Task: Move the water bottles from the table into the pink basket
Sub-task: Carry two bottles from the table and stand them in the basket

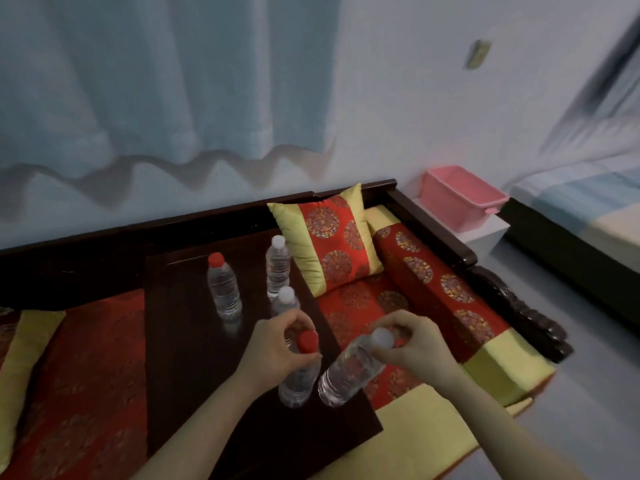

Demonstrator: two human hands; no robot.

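Here, ribbed clear plastic bottles (349, 368) in hands (280, 341).

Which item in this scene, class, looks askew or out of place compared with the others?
The white-capped bottle in the right hand leans sharply, held by its neck, while the other bottles stand upright on the dark table. The left hand grips a red-capped bottle. Nothing looks spilled or damaged.
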